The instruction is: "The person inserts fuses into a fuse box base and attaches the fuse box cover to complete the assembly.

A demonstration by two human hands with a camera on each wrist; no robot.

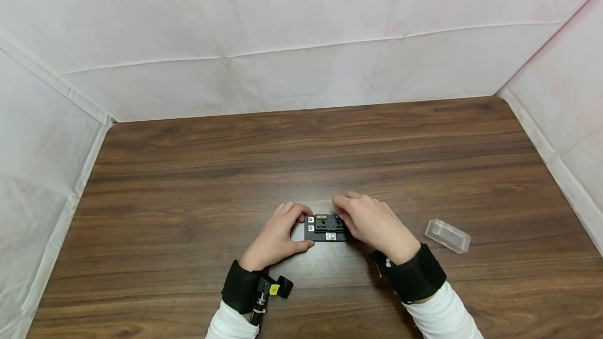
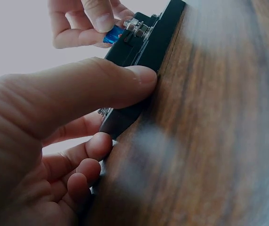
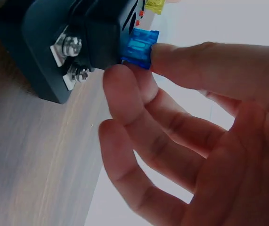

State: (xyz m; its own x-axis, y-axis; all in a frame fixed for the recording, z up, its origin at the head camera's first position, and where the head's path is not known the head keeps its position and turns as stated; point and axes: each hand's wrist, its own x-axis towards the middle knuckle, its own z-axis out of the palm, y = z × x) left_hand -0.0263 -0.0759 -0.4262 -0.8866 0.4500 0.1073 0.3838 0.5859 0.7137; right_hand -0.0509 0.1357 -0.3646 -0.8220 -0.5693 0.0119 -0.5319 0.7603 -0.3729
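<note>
A black fuse block (image 1: 325,237) with metal screw terminals (image 3: 71,46) lies on the wooden table in front of the person. The left hand (image 1: 278,234) grips its left end, thumb on the near edge and fingers at the far side. At the block's right end, the right hand (image 1: 374,224) pinches a blue blade fuse (image 3: 140,48) between thumb and fingers. That fuse is against the block's top face; how deep it sits I cannot tell. A yellow blade fuse (image 3: 155,5) stands farther along the block.
To the right of the right hand lies a clear plastic cover (image 1: 447,235) on the brown wooden table (image 1: 188,171). White sheeting (image 1: 301,77) hangs behind the table and along both sides. Each wrist wears a black strap; a small camera mount (image 1: 273,289) shows by the left one.
</note>
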